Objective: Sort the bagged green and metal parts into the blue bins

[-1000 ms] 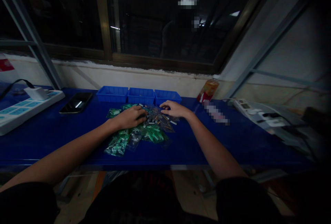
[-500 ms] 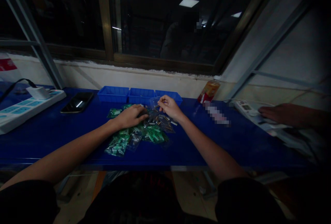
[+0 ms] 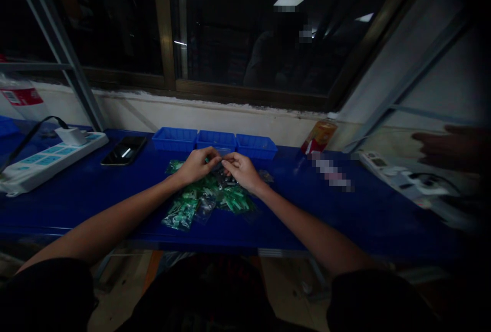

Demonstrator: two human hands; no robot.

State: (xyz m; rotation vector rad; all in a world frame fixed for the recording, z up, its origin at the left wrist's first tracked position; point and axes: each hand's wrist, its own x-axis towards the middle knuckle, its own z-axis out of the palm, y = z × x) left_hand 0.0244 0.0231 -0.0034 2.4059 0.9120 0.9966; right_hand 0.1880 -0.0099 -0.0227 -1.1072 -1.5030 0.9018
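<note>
While your fingertips are meeting over the pile, your left hand and right hand are holding their fingers narrow, almost touching. Clear film is showing just beyond them, but you are hiding too much to tell which hand is gripping it. Your hands are no longer working apart, so both are now attending to one spot. Beneath and nearer you, green packets are lying heaped around dark small parts on the blue table. Beyond, three blue bins are standing side by side; a phone is lying leftward, while another person's hand is hovering at far right.
</note>
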